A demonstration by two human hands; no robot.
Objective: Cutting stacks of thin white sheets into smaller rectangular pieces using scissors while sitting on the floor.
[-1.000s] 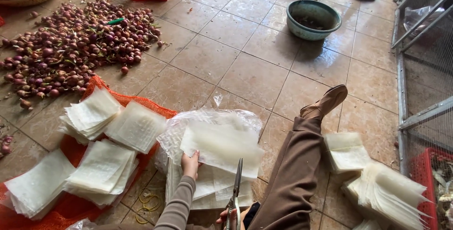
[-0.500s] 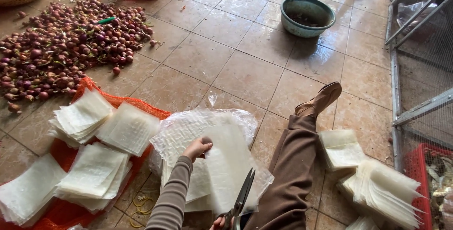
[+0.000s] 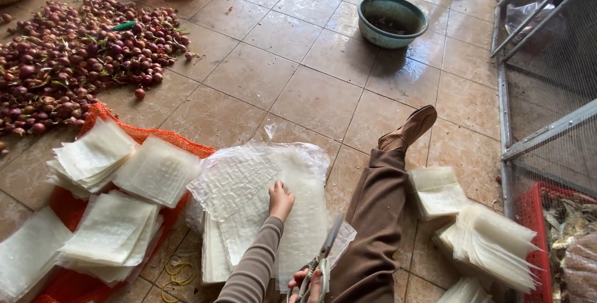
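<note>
We see the left hand [image 3: 280, 200] resting flat on the top rice-paper sheet [image 3: 249, 185] of a pile of large translucent sheets [image 3: 298, 228] that lies on the tiled floor [image 3: 249, 79] just in front of the person. Its fingers [image 3: 277, 188] lie close together, pressing down on the sheet rather than gripping it.

The right hand [image 3: 308, 281], at the lower edge of the view, is closed around the handles of a pair of scissors [image 3: 323, 256]; the blades point up and away over the near right edge of the pile. We cannot tell whether the blades touch the sheet.

To the right of the pile, the person's leg in brown trousers [image 3: 373, 222] stretches across the floor, ending in a brown shoe [image 3: 413, 128].

Left of the pile, smaller cut squares [image 3: 112, 216] sit in several stacks on an orange mesh sack [image 3: 99, 116]. More cut stacks [image 3: 479, 234] lie on the floor right of the leg, beside a red basket [image 3: 528, 216].

Towards the far left of the floor is a heap of red shallots [image 3: 68, 60]. A green basin [image 3: 393, 20] stands far across the floor, well apart from the hands.
</note>
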